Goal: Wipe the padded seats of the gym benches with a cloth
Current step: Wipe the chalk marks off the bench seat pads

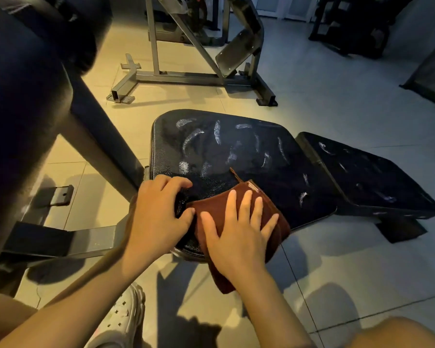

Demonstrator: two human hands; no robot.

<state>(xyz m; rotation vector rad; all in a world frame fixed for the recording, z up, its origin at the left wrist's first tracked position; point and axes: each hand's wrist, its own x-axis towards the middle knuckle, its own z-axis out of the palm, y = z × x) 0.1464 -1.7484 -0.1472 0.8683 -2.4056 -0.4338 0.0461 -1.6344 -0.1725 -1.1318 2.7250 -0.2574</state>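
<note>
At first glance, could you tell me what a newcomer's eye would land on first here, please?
Most striking is the brown cloth at the near edge of the black padded seat, pressed flat under the right hand with straight, spread fingers. Just left of it, the left hand rests with curled fingers on the seat's near left corner. Pale streaks stand out across the seat and the smaller black pad to its right.

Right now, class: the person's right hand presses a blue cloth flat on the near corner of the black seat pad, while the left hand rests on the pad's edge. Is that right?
Not quite. The cloth is dark reddish brown, not blue, as the head view shows. The rest holds: the right hand presses it flat on the near corner of the black seat pad, and the left hand rests on the pad's edge.
</note>
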